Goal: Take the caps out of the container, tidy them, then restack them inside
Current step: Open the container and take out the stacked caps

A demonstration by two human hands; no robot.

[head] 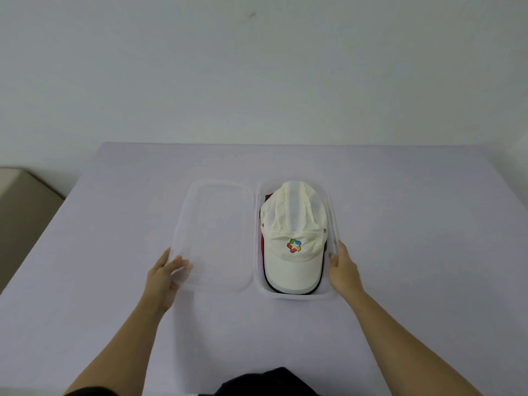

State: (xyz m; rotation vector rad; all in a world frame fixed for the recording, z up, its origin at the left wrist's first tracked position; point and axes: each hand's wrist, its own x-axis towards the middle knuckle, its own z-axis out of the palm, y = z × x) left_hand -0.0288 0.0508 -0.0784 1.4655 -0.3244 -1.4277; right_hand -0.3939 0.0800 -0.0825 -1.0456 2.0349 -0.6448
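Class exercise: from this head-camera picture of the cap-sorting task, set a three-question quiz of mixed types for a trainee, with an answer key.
1. True or false: the clear lid still covers the container.
2. What does the left hand touch? A) the white cap B) the lid C) nothing
3. Fill in: the white cap lies on top of darker caps with its brim pointing ____ the person.

Key
1. False: the lid lies flat on the table, to the left of the container.
2. B: its fingers rest on the lid's near left edge, while the right hand rests against the container's right side.
3. toward
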